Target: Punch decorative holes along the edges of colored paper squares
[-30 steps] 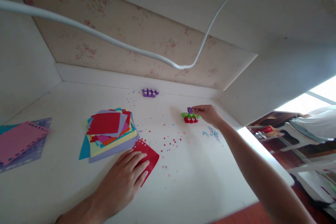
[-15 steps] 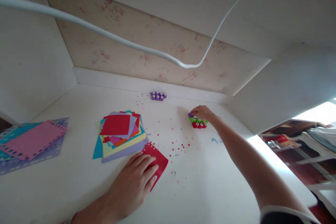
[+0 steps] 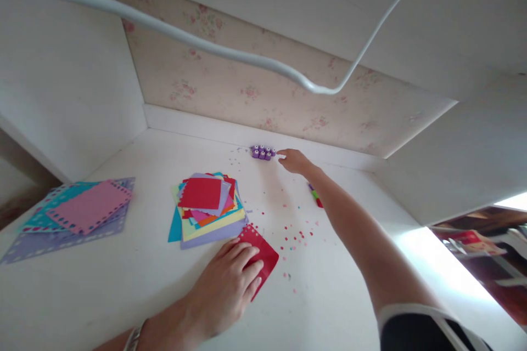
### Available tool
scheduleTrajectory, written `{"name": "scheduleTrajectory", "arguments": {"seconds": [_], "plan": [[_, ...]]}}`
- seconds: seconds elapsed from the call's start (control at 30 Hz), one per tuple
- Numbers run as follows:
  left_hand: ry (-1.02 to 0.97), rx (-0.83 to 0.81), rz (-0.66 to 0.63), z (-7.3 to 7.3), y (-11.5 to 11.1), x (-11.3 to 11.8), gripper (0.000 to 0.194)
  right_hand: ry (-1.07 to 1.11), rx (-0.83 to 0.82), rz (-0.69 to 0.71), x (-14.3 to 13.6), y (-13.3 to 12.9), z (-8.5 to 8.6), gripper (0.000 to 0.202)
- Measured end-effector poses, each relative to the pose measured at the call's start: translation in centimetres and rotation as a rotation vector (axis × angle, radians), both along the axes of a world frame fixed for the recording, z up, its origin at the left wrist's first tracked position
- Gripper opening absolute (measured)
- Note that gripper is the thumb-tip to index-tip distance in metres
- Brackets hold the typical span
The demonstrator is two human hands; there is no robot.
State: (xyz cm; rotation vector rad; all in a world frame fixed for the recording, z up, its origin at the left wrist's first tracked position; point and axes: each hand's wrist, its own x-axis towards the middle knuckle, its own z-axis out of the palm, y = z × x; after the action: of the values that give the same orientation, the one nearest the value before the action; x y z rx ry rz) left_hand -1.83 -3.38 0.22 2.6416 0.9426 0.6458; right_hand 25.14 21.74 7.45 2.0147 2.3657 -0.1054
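Note:
My left hand (image 3: 233, 285) lies flat, fingers apart, on a red paper sheet (image 3: 265, 255) with small holes punched along one edge. Near the back of the table my right hand (image 3: 294, 160) reaches out, its thumb and forefinger apart with nothing between them. Just left of those fingertips stands a cluster of purple punches (image 3: 262, 153) with white tops. A second group of punches, purple, green and red (image 3: 315, 196), is partly hidden behind my right forearm.
A stack of coloured papers (image 3: 201, 193) lies left of my left hand. Farther left are pink (image 3: 90, 207), teal and lavender sheets with punched edges. Tiny paper bits (image 3: 294, 238) are scattered mid-table. A white cable (image 3: 230, 54) hangs across the view above.
My right hand has left the mixed-colour punches and moved left to the purple cluster, its fingers now apart. The camera view has shifted; my left hand stays on the red paper.

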Motion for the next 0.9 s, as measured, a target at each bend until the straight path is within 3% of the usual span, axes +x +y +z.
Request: {"name": "scheduleTrajectory", "arguments": {"seconds": [0.17,0.27,0.37,0.47,0.6,0.67,0.9], "plan": [[-0.036,0.001,0.01,0.4,0.3,-0.5,0.026,0.024,0.037,0.019,-3.6,1.9,-2.3,0.045],[-0.012,-0.01,0.127,0.7,0.7,-0.9,0.024,0.018,0.039,-0.021,-3.5,2.3,-3.0,0.035],[0.037,0.0,0.275,0.5,1.1,-1.3,0.036,0.022,0.043,-0.039,-2.5,1.8,-3.1,0.026],[0.073,0.013,0.35,-0.2,1.4,-1.5,0.046,0.051,0.038,-0.024,-1.6,0.5,-3.3,0.026],[0.034,-0.039,0.315,-0.7,1.7,-1.4,0.04,0.122,0.022,0.019,-1.4,-2.0,-3.8,0.038],[-0.05,-0.115,0.289,-0.8,1.8,-1.4,0.041,0.163,0.023,0.053,-1.7,-3.3,-4.1,0.043],[-0.424,-0.395,0.24,-1.1,2.8,-1.4,0.043,0.344,0.081,0.107,-2.9,-9.1,-4.9,0.029]]}}
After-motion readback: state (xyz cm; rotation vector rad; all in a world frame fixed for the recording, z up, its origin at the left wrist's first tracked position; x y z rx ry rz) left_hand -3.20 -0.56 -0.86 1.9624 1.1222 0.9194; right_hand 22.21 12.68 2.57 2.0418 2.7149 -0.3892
